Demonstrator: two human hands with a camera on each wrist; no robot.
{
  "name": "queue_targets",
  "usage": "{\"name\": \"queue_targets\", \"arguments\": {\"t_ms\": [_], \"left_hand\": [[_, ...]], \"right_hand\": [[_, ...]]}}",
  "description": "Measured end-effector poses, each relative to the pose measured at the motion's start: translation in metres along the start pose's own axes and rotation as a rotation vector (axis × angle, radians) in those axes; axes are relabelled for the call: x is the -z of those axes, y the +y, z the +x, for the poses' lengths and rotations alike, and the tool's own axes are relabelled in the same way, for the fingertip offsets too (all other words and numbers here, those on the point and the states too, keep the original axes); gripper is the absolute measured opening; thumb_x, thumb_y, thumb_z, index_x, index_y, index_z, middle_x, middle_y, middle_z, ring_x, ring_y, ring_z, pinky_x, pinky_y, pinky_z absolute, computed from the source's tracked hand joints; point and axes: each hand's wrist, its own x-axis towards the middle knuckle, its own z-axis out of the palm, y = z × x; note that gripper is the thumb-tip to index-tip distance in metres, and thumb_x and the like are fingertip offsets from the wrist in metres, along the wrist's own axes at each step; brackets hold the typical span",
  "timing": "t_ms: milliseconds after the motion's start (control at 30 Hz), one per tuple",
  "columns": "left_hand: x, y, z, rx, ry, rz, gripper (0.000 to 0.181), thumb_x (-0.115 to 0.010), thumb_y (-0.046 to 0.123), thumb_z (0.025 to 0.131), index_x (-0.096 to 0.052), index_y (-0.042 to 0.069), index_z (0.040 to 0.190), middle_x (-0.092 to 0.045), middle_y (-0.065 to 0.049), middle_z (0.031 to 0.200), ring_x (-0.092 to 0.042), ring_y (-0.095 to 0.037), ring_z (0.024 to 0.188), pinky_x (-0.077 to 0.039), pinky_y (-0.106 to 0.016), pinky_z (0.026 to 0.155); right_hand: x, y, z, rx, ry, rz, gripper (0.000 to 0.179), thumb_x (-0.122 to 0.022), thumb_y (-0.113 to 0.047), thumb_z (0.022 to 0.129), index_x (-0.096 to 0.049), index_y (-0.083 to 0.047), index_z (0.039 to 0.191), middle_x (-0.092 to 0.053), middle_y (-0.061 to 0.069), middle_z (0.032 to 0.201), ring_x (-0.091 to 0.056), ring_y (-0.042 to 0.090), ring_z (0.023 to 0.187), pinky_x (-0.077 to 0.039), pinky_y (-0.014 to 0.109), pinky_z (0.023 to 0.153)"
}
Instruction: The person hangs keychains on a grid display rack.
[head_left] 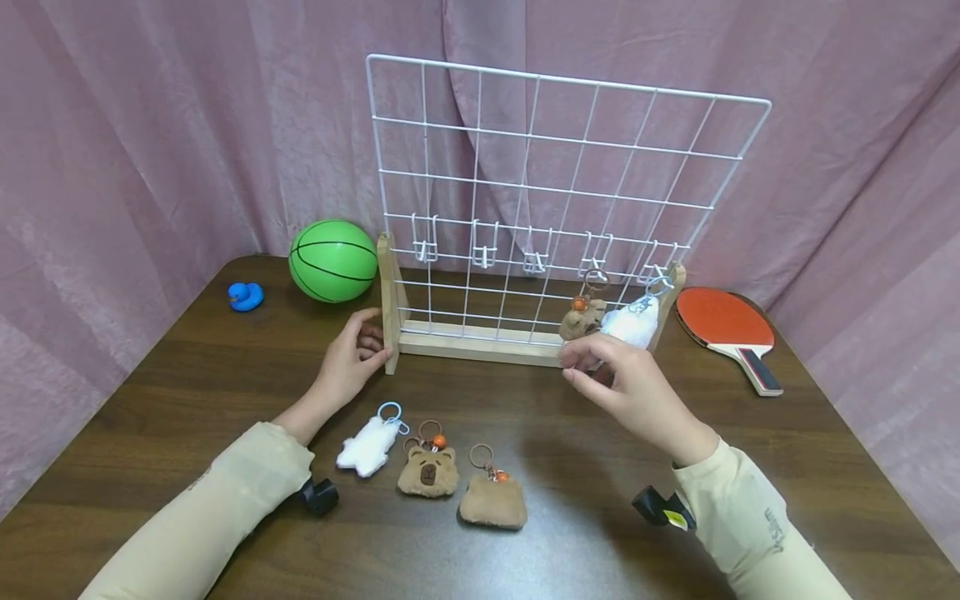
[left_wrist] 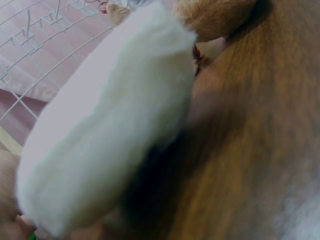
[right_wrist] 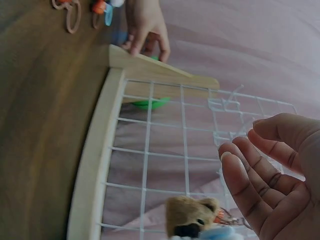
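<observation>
My left hand (head_left: pixel 351 354) holds the left wooden upright of a white wire grid rack (head_left: pixel 498 343), thumb at its front edge. My right hand (head_left: pixel 626 379) is in front of the rack's right end, fingers loosely bent around nothing in the right wrist view. Behind it, a brown bear plush keychain (head_left: pixel 582 318) and a white plush keychain (head_left: pixel 632 322) hang from hooks, partly covered by the fingers. On the table lie a white plush keychain (head_left: pixel 368 447), a bear-faced brown one (head_left: pixel 427 473) and a plain-sided brown one (head_left: pixel 493 502). The white one fills the left wrist view.
Several white hooks (head_left: pixel 483 257) line the grid's lower part. A green ball (head_left: pixel 333 261) and a blue rubber duck (head_left: pixel 245 297) are at the back left. At the right lies a red table tennis paddle (head_left: pixel 725 321). Pink curtains (head_left: pixel 187 125) hang behind the table.
</observation>
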Motion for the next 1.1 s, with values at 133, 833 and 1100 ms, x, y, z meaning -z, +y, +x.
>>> {"name": "queue_targets", "arguments": {"t_ms": [133,833,1100], "left_hand": [[0.000,-0.001,0.000,-0.006,-0.002,0.000,0.060,-0.066,-0.003,0.087,-0.036,0.001,0.139,-0.057,-0.024,0.110,-0.061,-0.032,0.093,-0.049,-0.008,0.071],[-0.001,-0.001,0.000,-0.013,0.003,-0.012,0.061,-0.066,-0.003,0.086,-0.037,0.002,0.139,-0.058,-0.023,0.109,-0.061,-0.031,0.093,-0.050,-0.010,0.072],[0.000,-0.001,0.000,-0.011,0.003,-0.017,0.061,-0.066,-0.003,0.086,-0.037,0.002,0.139,-0.058,-0.024,0.109,-0.061,-0.031,0.093,-0.049,-0.009,0.072]], "right_hand": [[-0.010,0.001,-0.003,-0.006,-0.031,0.045,0.016,-0.069,-0.004,0.086,-0.067,-0.011,0.100,-0.069,0.000,0.093,-0.060,0.003,0.077,-0.053,0.024,0.062],[-0.063,0.002,-0.014,-0.002,-0.228,0.144,0.015,-0.068,-0.011,0.088,-0.066,-0.005,0.102,-0.067,0.001,0.093,-0.060,0.005,0.079,-0.054,0.023,0.066],[-0.078,0.001,-0.014,0.020,-0.329,0.121,0.016,-0.069,-0.012,0.087,-0.065,-0.008,0.103,-0.066,0.002,0.094,-0.059,0.005,0.077,-0.054,0.023,0.065]]}}
